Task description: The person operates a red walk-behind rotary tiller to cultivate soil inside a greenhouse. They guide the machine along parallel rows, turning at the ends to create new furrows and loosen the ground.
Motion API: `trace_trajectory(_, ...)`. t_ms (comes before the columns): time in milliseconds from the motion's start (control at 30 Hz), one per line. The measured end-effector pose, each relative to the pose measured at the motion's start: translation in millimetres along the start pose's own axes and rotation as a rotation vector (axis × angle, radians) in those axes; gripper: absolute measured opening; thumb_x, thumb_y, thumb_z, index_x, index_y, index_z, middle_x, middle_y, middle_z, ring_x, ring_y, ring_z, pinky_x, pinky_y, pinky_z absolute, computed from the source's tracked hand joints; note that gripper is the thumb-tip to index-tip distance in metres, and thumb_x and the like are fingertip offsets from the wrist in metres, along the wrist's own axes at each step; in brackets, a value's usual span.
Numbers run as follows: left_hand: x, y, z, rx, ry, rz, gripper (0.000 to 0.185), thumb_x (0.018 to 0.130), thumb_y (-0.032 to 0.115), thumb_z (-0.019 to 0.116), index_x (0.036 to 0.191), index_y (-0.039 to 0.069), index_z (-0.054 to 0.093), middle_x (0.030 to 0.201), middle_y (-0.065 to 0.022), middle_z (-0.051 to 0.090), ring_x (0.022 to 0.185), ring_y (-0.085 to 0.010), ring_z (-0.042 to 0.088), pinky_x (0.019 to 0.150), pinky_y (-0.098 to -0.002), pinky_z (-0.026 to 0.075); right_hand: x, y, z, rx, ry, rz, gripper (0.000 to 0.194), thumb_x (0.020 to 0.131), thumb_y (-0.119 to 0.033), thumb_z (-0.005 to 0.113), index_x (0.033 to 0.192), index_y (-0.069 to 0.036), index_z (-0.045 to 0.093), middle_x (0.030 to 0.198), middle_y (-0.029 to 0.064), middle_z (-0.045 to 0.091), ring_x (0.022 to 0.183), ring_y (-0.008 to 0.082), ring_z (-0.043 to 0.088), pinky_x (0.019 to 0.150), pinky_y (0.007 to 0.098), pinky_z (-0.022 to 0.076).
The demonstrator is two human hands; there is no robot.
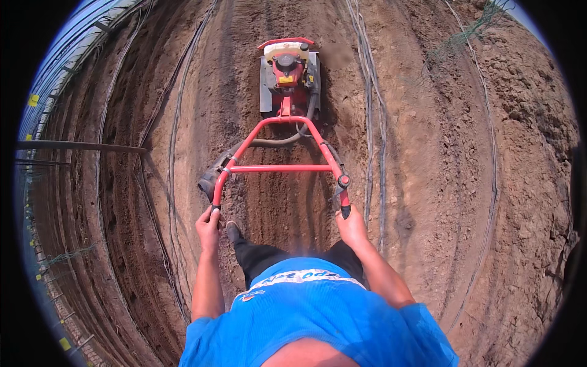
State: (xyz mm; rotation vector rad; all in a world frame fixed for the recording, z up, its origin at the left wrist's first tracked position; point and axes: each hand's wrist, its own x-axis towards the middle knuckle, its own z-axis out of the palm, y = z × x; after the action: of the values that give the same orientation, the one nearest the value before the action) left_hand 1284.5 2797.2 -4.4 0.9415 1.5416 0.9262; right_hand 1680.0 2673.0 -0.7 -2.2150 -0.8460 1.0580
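A walk-behind power tiller [286, 75] with a red engine, a pale tank and grey side guards stands on the soil ahead of me. Its red tubular handlebar [284, 168] reaches back towards my body. My left hand [209, 229] is closed around the black grip at the left end. Around the right grip [346, 211] my right hand [352, 227] is closed, below a round red-and-black control [343, 180]. A thick hose [279, 142] runs from the engine to a dark cylindrical part [211, 178] on the left bar.
Drip-irrigation lines [369, 105] lie lengthwise on both sides. Green netting [472, 32] hangs at the upper right. A dark pole [82, 146] juts in from the left, near the greenhouse wall. Loose, cloddy soil [527, 91] spreads at the right.
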Motion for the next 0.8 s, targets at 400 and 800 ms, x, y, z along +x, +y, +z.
trace_trajectory(400,32.3,55.9,40.3,0.008,0.03,-0.052,0.021,0.095,0.014,0.068,0.112,0.002,0.072,0.07,0.0031,0.059,0.049,-0.0024,0.045,0.044,-0.02,0.032,52.1,-27.5,-18.2,0.076,-0.009,-0.059,0.02,0.09,-0.016,0.068,0.091,0.001,0.058,0.07,0.01,0.06,0.064,0.0194,0.058,0.063,0.0387,0.0483)
trace_trajectory(800,90.6,59.6,27.1,-0.003,-0.154,-0.22,0.034,0.09,0.012,0.076,0.117,-0.008,0.068,0.094,-0.0015,0.068,0.083,-0.0085,0.06,0.074,-0.0247,0.049,77.3,2.1,-11.9,-0.085,0.095,0.138,0.015,0.099,-0.013,0.063,0.091,-0.008,0.051,0.058,0.0002,0.051,0.041,0.012,0.05,0.038,0.03,0.0388)
